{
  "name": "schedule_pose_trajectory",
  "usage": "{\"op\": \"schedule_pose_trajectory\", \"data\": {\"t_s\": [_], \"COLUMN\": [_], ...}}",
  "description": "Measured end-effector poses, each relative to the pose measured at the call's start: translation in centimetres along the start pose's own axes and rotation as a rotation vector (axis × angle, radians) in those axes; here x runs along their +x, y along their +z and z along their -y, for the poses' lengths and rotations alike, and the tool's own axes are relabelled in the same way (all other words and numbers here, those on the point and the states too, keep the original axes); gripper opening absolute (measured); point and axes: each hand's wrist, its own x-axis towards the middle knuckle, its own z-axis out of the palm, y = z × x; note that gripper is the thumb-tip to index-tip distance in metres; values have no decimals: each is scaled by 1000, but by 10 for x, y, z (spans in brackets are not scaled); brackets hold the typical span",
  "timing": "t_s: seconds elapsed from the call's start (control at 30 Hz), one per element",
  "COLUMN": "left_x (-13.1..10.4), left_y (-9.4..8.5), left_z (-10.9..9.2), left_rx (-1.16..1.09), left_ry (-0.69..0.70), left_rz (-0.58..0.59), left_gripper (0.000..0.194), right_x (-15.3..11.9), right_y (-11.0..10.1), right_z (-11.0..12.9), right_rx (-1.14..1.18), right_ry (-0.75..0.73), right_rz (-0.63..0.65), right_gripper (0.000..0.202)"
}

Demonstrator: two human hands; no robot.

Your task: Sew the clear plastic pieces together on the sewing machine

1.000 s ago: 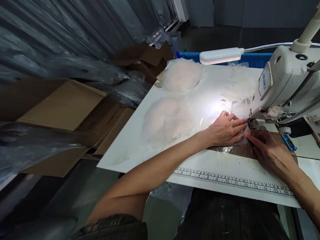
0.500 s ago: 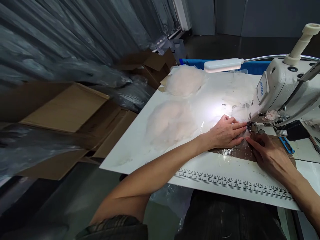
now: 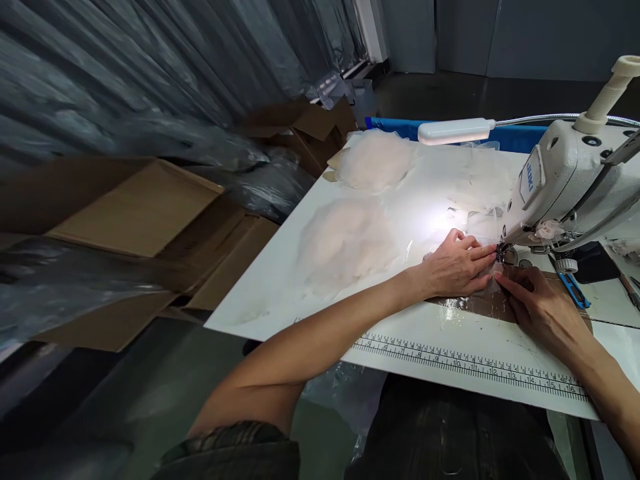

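A sewing machine stands at the right of the white table. Beside its presser foot, my left hand lies flat with fingers stretched out, pressing on a thin sheer fabric piece. Just to the right, my right hand is closed, its index finger and thumb at the edge of that fabric in front of the needle area. Most of the fabric is hidden under my hands. Below them a glossy brown strip is stuck to the tabletop.
Two heaps of pale sheer pieces, a near heap and a far heap, lie left of my hands. A lamp hangs over the table. A blue cutter and a dark phone-like slab lie right. Cardboard boxes stand left.
The whole view has shifted slightly. My hands stay beside the presser foot in nearly the same pose, and I see no clear movement of the fabric.
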Motion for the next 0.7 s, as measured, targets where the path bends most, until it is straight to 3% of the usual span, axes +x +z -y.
{"op": "schedule_pose_trajectory", "data": {"t_s": [0.1,0.27,0.4,0.53,0.7], "left_x": [-1,-3,-3,-4,-6], "left_y": [1,7,11,13,9], "left_z": [3,4,1,1,3], "left_rx": [-8,26,-22,-126,-218], "left_ry": [24,39,155,206,162], "left_rz": [-38,-228,-307,-253,-171], "left_gripper": [43,37,25,25,25], "right_x": [0,0,1,2,2], "right_y": [-1,-5,-6,-6,-9], "right_z": [-2,-2,0,1,1], "right_rx": [38,105,142,151,159], "right_ry": [2,82,139,191,200], "right_rz": [25,45,48,40,55], "right_gripper": [39,39,39,38,38]}}
